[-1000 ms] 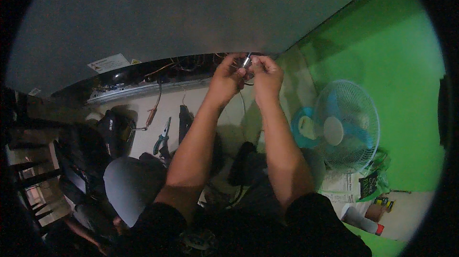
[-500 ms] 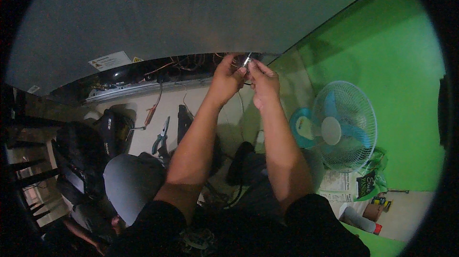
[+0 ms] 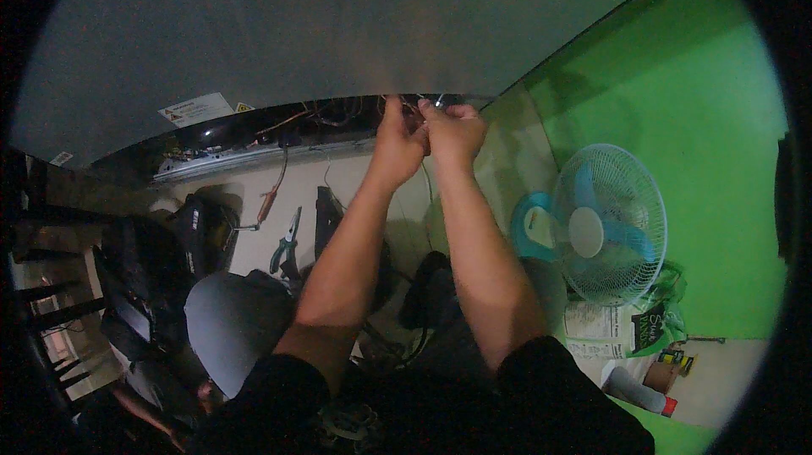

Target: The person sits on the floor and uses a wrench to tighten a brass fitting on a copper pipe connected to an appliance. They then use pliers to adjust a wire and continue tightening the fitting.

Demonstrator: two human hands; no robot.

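Both arms reach forward to the low opening of a large grey appliance (image 3: pixel 321 24). My right hand (image 3: pixel 455 134) is closed in a pinch, and a small silver metal piece (image 3: pixel 440 101) shows at its fingertips. Beside it, almost touching, my left hand (image 3: pixel 397 149) has its fingers bent round the same spot. What its fingers grip is hidden. Thin copper tubes (image 3: pixel 338 111) run through the dark opening, just left of my hands. A black rounded compressor (image 3: pixel 210 134) sits farther left in that opening.
Pliers (image 3: pixel 285 243) and a copper-coloured torch-like tool with a hose (image 3: pixel 267 201) lie on the floor at left, near a black bag (image 3: pixel 139 273). At right, a blue-bladed fan (image 3: pixel 596 231) stands against the green wall (image 3: pixel 677 108). A seated person's arm (image 3: pixel 152 413) shows at lower left.
My right hand has turned and moved slightly left, closer to my left hand. It now covers most of the silver piece. My left hand has barely moved.
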